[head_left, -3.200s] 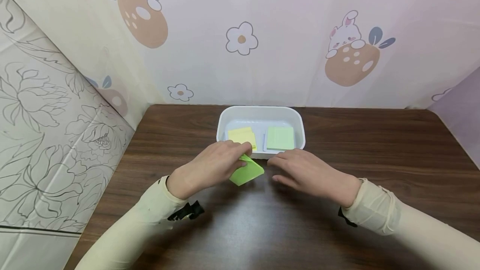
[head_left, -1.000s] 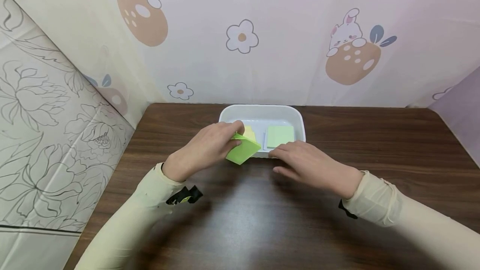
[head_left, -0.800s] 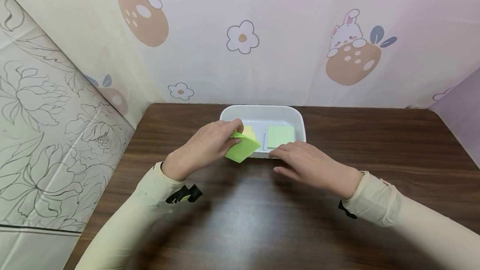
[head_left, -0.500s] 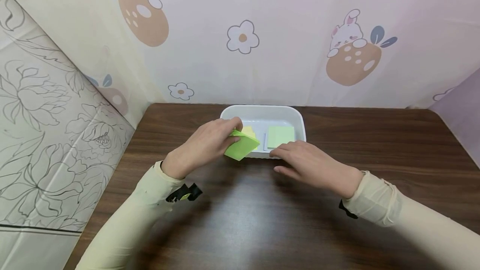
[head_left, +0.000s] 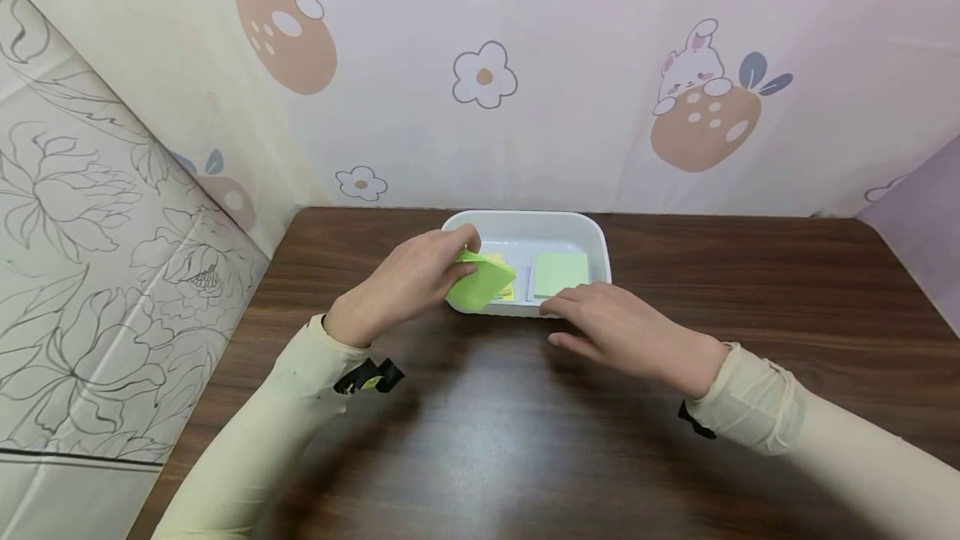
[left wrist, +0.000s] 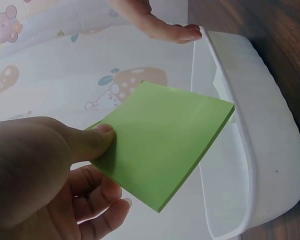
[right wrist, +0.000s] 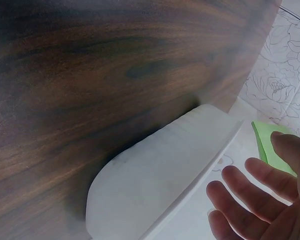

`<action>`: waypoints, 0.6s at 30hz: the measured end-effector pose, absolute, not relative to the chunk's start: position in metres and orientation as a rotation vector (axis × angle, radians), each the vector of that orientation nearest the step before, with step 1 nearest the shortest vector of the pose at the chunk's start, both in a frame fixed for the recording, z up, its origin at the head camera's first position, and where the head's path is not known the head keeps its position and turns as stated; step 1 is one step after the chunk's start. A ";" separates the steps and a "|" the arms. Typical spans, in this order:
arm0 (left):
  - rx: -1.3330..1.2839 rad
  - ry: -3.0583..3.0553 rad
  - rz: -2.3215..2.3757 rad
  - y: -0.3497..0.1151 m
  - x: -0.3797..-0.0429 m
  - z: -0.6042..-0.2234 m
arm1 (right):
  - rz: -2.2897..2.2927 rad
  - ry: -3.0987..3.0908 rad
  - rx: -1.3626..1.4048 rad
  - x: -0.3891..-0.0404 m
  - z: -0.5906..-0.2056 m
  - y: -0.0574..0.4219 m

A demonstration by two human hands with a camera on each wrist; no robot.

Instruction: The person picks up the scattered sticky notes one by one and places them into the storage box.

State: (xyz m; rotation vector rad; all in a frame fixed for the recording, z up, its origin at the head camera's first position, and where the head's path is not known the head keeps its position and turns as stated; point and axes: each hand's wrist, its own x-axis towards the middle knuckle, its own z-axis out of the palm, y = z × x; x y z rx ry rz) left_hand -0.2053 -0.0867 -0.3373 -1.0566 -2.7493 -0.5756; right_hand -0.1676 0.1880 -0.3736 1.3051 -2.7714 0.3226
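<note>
My left hand (head_left: 408,280) pinches a bright green sticky note pad (head_left: 482,283) by one corner, thumb on its face. The pad hangs tilted over the front left of a white plastic tray (head_left: 536,218). Inside the tray, a pale green sticky note pad (head_left: 561,273) lies at the right, on a whitish or bluish one. Yellow sticky notes (head_left: 507,293) lie at the left, partly hidden by the held pad and hand. With loosely bent fingers, my right hand (head_left: 626,327) rests its fingertips at the tray's front rim; the left wrist view shows them at the rim (left wrist: 202,33).
The tray stands at the back of a dark brown wooden table (head_left: 480,440), close to a cloth backdrop (head_left: 562,132) with rabbit and flower prints. A white panel with line-drawn flowers (head_left: 82,273) borders the table on the left.
My left hand has raised the bright green pad and carried it forward from before the tray to over its left part. My right hand moved slightly forward, then stayed at the front rim.
</note>
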 end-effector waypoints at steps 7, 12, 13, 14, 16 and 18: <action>-1.048 -2.759 -0.569 -0.087 -0.208 -0.338 | 0.361 -2.758 1.300 -0.171 -0.372 0.188; -1.046 -2.767 -0.568 -0.087 -0.210 -0.337 | 0.391 -2.769 1.285 -0.174 -0.370 0.188; -1.045 -2.769 -0.565 -0.087 -0.210 -0.337 | 0.391 -2.774 1.279 -0.175 -0.370 0.188; -1.043 -2.771 -0.561 -0.087 -0.211 -0.337 | 0.389 -2.780 1.272 -0.176 -0.370 0.188; -1.039 -2.774 -0.555 -0.087 -0.211 -0.336 | 0.386 -2.787 1.264 -0.177 -0.371 0.189; -1.033 -2.772 -0.547 -0.087 -0.212 -0.336 | 0.385 -2.788 1.261 -0.179 -0.371 0.189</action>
